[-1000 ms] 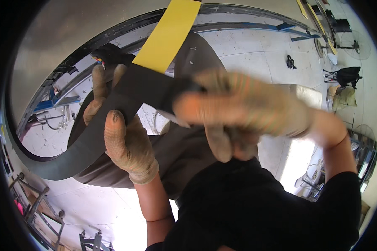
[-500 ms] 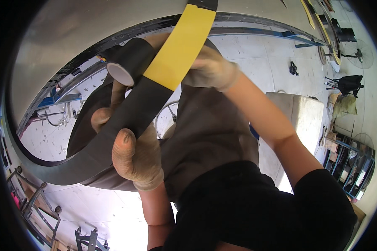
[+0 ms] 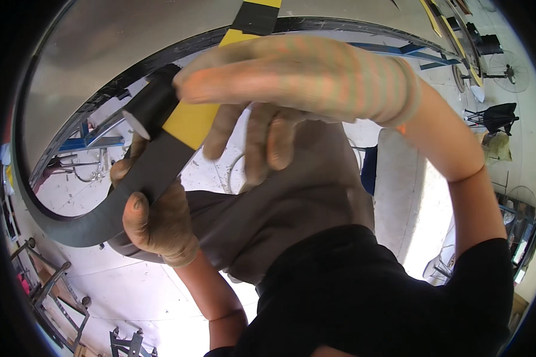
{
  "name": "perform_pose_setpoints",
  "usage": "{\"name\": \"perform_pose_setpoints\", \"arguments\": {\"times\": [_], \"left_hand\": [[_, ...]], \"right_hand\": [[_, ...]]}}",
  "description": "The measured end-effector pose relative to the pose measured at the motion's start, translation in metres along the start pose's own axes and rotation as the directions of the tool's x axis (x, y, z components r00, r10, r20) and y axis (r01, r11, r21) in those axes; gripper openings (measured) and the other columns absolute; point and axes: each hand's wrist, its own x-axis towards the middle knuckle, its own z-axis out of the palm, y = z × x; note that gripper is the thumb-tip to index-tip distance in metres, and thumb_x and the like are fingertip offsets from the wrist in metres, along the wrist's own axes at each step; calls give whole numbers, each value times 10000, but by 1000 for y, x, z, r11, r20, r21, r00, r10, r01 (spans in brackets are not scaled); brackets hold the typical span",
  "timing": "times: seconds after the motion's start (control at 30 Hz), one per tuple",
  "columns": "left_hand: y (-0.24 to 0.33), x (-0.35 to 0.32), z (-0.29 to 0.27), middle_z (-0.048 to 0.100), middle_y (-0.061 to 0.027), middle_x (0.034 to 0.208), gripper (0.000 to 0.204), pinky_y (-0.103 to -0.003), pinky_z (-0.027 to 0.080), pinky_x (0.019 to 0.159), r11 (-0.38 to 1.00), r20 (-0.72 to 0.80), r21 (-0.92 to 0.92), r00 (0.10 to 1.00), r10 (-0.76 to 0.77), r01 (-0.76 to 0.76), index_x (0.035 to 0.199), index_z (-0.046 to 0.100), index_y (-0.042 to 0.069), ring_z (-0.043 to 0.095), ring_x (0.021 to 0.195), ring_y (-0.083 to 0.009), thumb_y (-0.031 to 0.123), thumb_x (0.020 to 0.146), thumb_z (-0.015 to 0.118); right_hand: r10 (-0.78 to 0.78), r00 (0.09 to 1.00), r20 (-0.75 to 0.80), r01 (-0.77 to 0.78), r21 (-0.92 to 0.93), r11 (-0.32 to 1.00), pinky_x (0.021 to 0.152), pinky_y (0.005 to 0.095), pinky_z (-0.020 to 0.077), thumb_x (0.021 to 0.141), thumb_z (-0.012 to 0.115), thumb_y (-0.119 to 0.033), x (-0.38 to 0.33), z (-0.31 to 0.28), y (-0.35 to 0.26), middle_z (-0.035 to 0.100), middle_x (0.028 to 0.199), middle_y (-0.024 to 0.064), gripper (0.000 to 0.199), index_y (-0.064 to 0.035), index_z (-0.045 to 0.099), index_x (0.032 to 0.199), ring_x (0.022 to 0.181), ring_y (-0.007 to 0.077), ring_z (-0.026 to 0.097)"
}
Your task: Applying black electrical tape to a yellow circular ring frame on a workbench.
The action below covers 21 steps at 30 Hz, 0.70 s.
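A long black strip with yellow bands [image 3: 187, 122] runs from the far panel down toward me, then curves off to the left. My left hand [image 3: 164, 229], in a knitted glove, grips the strip's black part [image 3: 155, 163], thumb on its near face and fingertips showing past the far edge. Behind the strip is a black roll [image 3: 149, 107] with a pale end. Across the strip's yellow part reaches my gloved right hand [image 3: 304, 77], fingers apart and blurred by motion. Some of its fingers hang below the strip's near side, and nothing shows in them.
A large grey panel [image 3: 143, 35] with a dark edge lies ahead on a blue metal frame [image 3: 92, 143]. To the right stands a pale block [image 3: 399, 190]. Farther right are a fan [image 3: 509, 74] and a black folding chair [image 3: 497, 119]. A wheeled metal frame [image 3: 56, 279] is at lower left.
My right hand has come from behind the strip to across its front. My left hand, the strip and the roll have shifted left; another black and yellow stretch now shows at the top.
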Motion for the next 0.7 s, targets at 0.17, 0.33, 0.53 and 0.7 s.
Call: {"name": "perform_pose_setpoints", "arguments": {"times": [0.17,0.33,0.53,0.7], "left_hand": [[-9,-7,-1,547,-233,1427,438,-550,330,1205,994,-46,-113,999,2,-7,1286,597,53,476,1384,-344,197,884,693],[-14,2,4,531,-243,1463,473,-509,427,1142,981,-83,157,988,127,-112,1318,578,118,560,1321,-359,225,890,750],[-19,3,7,391,-262,1585,376,-628,301,1206,983,66,129,990,122,-130,1223,634,154,394,1450,-489,250,885,766],[-19,5,11,374,-278,1593,381,-609,234,1240,967,53,195,986,156,-163,1209,650,146,362,1485,-453,328,892,756]], "right_hand": [[327,927,185,-352,124,928,767,256,597,1072,526,-238,71,8,-17,749,968,114,349,58,592,1246,809,115,701],[401,913,77,-405,311,860,634,229,550,1011,635,-364,39,25,-30,736,839,99,423,30,658,1163,710,95,687],[486,843,-230,-494,25,869,500,229,484,930,738,-431,-14,42,43,678,632,62,397,-37,740,979,525,89,629],[-269,947,-176,167,-448,878,757,347,549,902,737,-260,71,-12,121,703,1010,103,286,-26,723,1066,931,227,674]]}}
